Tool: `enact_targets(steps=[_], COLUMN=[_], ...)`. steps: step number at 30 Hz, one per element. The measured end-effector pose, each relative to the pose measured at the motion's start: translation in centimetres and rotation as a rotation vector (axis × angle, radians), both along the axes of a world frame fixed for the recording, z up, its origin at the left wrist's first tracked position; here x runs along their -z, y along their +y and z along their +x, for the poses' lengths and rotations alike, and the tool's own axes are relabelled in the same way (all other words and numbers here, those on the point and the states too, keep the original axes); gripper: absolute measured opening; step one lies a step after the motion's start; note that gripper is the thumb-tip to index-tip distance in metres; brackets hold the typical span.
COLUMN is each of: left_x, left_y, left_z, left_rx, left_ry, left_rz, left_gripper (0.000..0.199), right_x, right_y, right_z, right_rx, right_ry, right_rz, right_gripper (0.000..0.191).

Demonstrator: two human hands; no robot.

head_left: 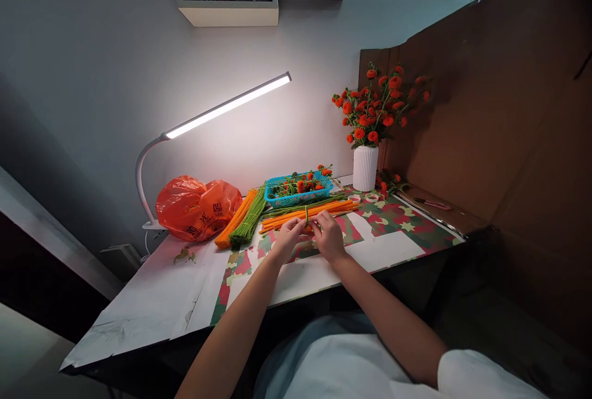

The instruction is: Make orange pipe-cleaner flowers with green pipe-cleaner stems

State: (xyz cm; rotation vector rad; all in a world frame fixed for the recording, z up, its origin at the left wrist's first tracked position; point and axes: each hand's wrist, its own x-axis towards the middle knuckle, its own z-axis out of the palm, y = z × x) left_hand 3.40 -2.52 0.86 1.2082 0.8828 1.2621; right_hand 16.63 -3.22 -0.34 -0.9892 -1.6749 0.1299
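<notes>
My left hand (288, 237) and my right hand (329, 236) meet over the front middle of the table, fingers closed round a small green stem (307, 214) that stands up between them. A bit of orange shows under the fingertips; its shape is too small to tell. Just behind my hands lie orange pipe-cleaner-like sticks (277, 221). To their left are an orange bundle (237, 220) and a green bundle (250, 221). Behind the sticks, a blue basket (296, 200) holds orange flowers with green stems.
An orange plastic bag (197, 208) sits at the left beside the lit lamp (231, 106). A white vase (365, 168) of orange flowers stands at the back right, near rolls of tape (371, 198). Pink-handled scissors (435, 204) lie by the cardboard (485, 109).
</notes>
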Motion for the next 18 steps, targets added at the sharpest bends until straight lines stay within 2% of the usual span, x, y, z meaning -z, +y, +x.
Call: enact_targets(steps=[3, 6, 10, 12, 15, 18], left_x=[0.5, 0.8, 0.8, 0.8, 0.5, 0.2], left_y=[0.2, 0.3, 0.0, -0.1, -0.3, -0.6], left_z=[0.3, 0.7, 1.2, 1.4, 1.6, 1.4], left_rx=[-0.083, -0.237, -0.37, -0.391, -0.405, -0.37], left_ry=[0.049, 0.222, 0.463, 0.519, 0.571, 0.592], left_rz=[0.146, 0.365, 0.65, 0.728, 0.802, 0.839], left_gripper=[0.036, 0.029, 0.022, 0.021, 0.018, 0.015], right_x=[0.0, 0.2, 0.6, 0.7, 0.5, -0.1], right_y=[-0.2, -0.1, 0.5, 0.8, 1.3, 1.5], right_z=[-0.5, -1.2, -1.7, -1.6, -1.0, 0.1], right_rx=[0.021, 0.043, 0.042, -0.08, -0.453, -0.761], right_ry=[0.049, 0.197, 0.465, 0.652, 0.925, 1.058], right_rz=[-0.02, -0.083, -0.264, -0.458, -0.813, -1.113], right_gripper=[0.014, 0.013, 0.017, 0.02, 0.02, 0.015])
